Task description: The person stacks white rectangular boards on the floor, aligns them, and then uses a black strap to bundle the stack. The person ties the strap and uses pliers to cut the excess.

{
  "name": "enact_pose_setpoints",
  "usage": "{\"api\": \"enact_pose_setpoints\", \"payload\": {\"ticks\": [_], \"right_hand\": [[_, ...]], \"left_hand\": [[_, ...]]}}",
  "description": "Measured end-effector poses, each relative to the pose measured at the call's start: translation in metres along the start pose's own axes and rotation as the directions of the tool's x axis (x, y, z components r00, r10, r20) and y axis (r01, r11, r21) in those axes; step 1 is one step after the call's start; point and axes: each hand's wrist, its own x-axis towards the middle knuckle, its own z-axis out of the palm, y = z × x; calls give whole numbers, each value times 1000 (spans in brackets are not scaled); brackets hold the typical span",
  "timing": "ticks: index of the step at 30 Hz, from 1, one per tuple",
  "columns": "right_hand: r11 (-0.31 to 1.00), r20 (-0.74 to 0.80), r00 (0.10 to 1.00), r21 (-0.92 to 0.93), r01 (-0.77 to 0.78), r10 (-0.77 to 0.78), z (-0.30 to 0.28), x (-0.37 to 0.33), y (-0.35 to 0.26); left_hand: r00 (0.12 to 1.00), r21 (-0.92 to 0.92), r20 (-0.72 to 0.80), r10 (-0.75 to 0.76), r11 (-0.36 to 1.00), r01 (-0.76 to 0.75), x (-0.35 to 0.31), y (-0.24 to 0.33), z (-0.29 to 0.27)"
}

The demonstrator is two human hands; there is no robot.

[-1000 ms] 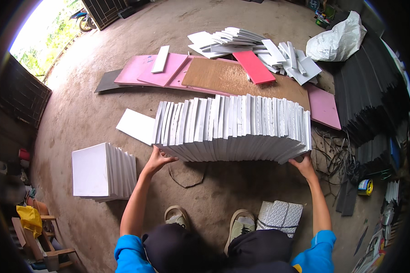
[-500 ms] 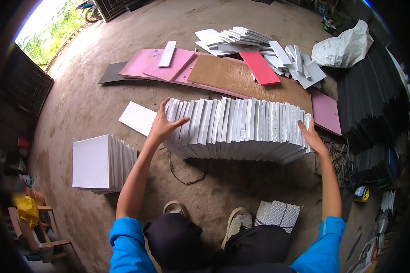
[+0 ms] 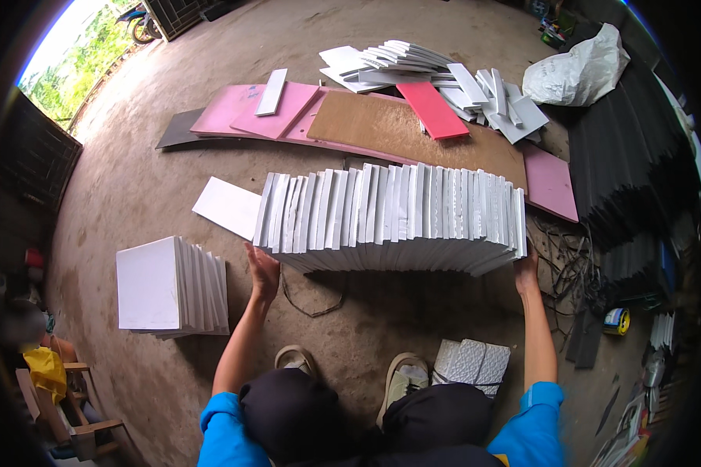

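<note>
A long row of white foam-like sheets (image 3: 389, 206), standing on edge side by side, lies across the floor in front of me. My left hand (image 3: 263, 274) is at its lower left corner, fingers stretched up against the end sheet. At the lower right end, my right hand (image 3: 526, 268) presses on the last sheet; its fingers are partly hidden behind the edge. The row is held between the two hands. A loose white sheet (image 3: 227, 207) lies flat by the left end. To the left stands a smaller block of white sheets (image 3: 149, 284).
Beyond the row lie pink boards (image 3: 218, 113), a brown board (image 3: 413, 132), a red board (image 3: 435, 110) and a heap of white pieces (image 3: 397, 62). A white sack (image 3: 576, 74) and dark stacked sheets (image 3: 627, 156) are at right. A strapped white bundle (image 3: 471, 364) lies near my foot.
Both hands have gone from the upper ends of the row down to its lower corners. The row's left end now reaches farther left. The whole view has shifted slightly.
</note>
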Motion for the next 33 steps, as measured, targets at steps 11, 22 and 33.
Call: {"api": "enact_pose_setpoints", "payload": {"ticks": [11, 22, 33], "right_hand": [[991, -6, 997, 107, 81, -81, -28, 41, 147], [953, -109, 952, -134, 271, -286, -90, 26, -67], [287, -50, 894, -954, 89, -445, 108, -90, -321]], "left_hand": [[988, 140, -154, -1, 990, 23, -7, -29, -8], [995, -35, 72, -66, 997, 69, 4, -18, 69], [802, -136, 394, -448, 835, 533, 33, -118, 153]]}}
